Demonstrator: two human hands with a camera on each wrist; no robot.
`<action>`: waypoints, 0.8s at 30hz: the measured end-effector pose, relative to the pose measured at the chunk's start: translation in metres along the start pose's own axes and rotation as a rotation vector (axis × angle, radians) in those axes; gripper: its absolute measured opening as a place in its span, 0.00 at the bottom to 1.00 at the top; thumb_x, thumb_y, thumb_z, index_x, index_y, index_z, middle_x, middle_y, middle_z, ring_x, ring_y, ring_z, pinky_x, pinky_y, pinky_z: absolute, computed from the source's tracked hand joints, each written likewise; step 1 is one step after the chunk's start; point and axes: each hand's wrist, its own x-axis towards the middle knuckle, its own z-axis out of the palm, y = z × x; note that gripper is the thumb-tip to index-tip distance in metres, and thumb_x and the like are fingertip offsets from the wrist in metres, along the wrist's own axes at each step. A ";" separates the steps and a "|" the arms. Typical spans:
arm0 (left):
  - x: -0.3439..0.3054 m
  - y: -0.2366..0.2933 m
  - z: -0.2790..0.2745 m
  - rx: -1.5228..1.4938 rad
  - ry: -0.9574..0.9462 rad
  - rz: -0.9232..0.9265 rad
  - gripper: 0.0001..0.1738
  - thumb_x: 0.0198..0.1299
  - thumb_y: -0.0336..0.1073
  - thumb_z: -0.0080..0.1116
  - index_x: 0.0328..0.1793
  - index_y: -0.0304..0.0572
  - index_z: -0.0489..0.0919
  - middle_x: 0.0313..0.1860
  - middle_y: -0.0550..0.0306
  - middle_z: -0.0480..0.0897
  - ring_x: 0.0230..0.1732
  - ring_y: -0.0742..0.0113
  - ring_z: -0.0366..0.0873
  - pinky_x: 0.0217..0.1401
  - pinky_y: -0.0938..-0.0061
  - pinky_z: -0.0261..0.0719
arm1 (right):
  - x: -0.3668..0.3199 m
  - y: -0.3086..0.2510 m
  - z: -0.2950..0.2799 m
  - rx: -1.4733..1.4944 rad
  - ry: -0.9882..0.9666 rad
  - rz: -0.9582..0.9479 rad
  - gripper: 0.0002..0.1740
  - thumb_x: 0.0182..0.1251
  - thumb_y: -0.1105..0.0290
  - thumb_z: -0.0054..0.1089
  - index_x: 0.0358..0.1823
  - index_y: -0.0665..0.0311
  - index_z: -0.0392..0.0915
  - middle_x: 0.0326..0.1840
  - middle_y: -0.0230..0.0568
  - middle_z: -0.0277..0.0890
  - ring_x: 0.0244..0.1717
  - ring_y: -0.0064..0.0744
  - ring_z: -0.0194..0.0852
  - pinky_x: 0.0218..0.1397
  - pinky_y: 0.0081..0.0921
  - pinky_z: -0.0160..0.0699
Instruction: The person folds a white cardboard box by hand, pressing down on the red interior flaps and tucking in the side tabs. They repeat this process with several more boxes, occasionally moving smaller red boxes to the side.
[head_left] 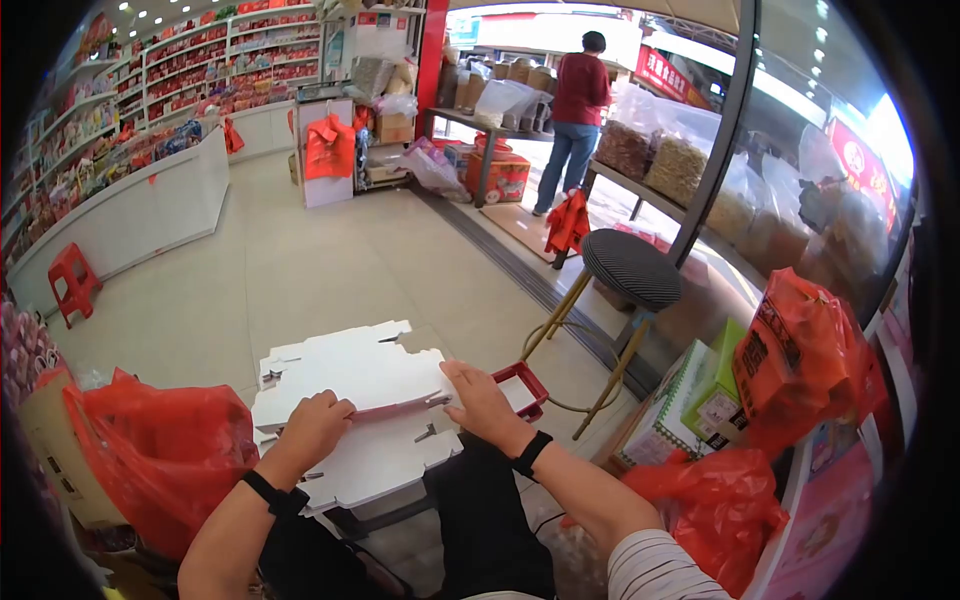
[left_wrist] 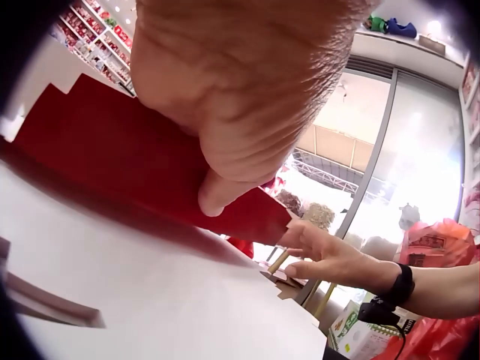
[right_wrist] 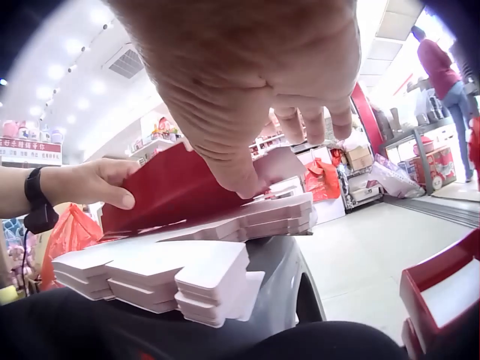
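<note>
A stack of flat white die-cut box blanks (head_left: 390, 470) lies in front of the knees; the right wrist view shows the layered edges of the stack (right_wrist: 214, 281). The top blank (head_left: 350, 370) is lifted at its near edge, its red underside (left_wrist: 135, 165) facing the body. My left hand (head_left: 318, 432) pinches that edge, thumb on the red face. At the blank's right end is my right hand (head_left: 485, 400), with fingers extended and the thumb close against the red panel (right_wrist: 176, 187) in the right wrist view.
A red box tray (head_left: 520, 390) sits right of the stack, near a round stool (head_left: 632, 270). Red plastic bags (head_left: 160, 440) crowd the left; more bags (head_left: 720, 510) and cartons (head_left: 665, 410) stand right. A person (head_left: 575, 120) stands by the doorway.
</note>
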 end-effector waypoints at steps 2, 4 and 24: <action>-0.008 0.001 -0.011 0.036 0.078 0.122 0.07 0.64 0.31 0.66 0.48 0.46 0.86 0.43 0.52 0.84 0.49 0.49 0.84 0.58 0.56 0.79 | 0.000 -0.004 -0.008 0.010 0.005 -0.055 0.38 0.60 0.73 0.74 0.74 0.62 0.71 0.72 0.54 0.75 0.73 0.57 0.73 0.77 0.48 0.72; -0.017 -0.008 -0.017 0.063 0.163 0.250 0.07 0.62 0.28 0.66 0.46 0.47 0.86 0.41 0.56 0.83 0.48 0.53 0.83 0.59 0.58 0.78 | -0.004 -0.009 -0.012 0.025 0.007 -0.168 0.31 0.60 0.75 0.74 0.67 0.62 0.77 0.68 0.51 0.78 0.70 0.55 0.76 0.74 0.46 0.75; -0.056 -0.039 -0.082 0.182 0.365 0.328 0.17 0.56 0.16 0.67 0.46 0.46 0.79 0.48 0.59 0.82 0.59 0.57 0.84 0.81 0.47 0.75 | -0.006 -0.120 -0.026 0.305 -0.029 -0.284 0.42 0.52 0.57 0.87 0.65 0.64 0.75 0.66 0.49 0.75 0.66 0.54 0.76 0.72 0.46 0.76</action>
